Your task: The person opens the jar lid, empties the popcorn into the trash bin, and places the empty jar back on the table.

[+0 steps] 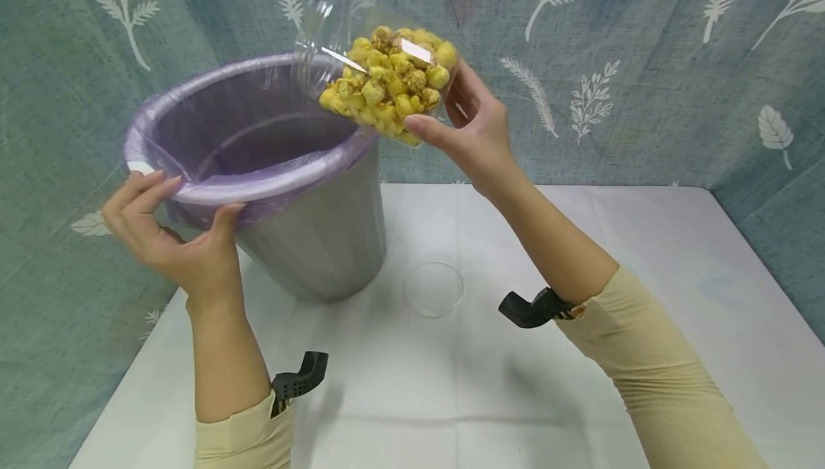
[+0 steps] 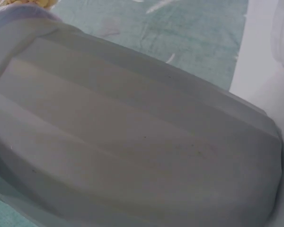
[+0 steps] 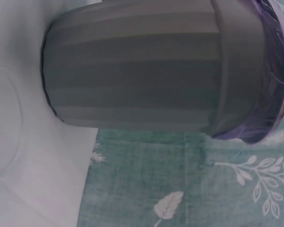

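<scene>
A grey trash can (image 1: 322, 240), lined with a purple plastic bag (image 1: 258, 184) folded over its rim, stands at the left of the table. My left hand (image 1: 187, 240) grips the near left of the rim, thumb at the front and fingers over the edge. Above the can's right rim, my right hand (image 1: 477, 125) holds a clear plastic jar (image 1: 322, 39) near its base, tipped with its mouth to the left. Yellow popcorn (image 1: 393, 82) lies inside the jar. The trash can's side (image 2: 146, 127) fills much of the left wrist view.
A clear round lid (image 1: 434, 290) lies on the white table (image 1: 612, 240) to the right of the can. Behind the table hangs a green curtain (image 1: 644, 61) with white leaf prints. Black wrist mounts (image 1: 531, 309) sit at both sleeves.
</scene>
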A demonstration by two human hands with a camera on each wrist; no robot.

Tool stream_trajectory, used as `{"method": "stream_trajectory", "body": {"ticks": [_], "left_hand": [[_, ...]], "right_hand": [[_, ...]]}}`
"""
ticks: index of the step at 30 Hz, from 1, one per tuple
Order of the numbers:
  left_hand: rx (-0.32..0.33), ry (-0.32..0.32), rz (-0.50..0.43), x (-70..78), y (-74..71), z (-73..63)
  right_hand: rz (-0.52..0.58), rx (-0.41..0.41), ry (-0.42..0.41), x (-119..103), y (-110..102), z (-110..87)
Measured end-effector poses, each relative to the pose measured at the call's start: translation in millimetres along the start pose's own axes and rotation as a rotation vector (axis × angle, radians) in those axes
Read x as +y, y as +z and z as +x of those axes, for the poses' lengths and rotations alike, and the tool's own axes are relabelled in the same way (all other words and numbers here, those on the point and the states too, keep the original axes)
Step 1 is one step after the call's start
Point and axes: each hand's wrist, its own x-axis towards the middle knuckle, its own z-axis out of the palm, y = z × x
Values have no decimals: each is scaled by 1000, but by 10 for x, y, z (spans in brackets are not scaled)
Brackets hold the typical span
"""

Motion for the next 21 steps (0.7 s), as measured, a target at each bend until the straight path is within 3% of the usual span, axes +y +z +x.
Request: {"method": "stream_trajectory", "body": {"ticks": [8, 21], "left_hand": [[-4, -7, -6, 5, -2, -3], [-13, -3, 11, -4, -9, -5]], "right_hand": [[25, -31, -66, -12, 56, 109], [-64, -22, -44, -86, 114, 218]]}}
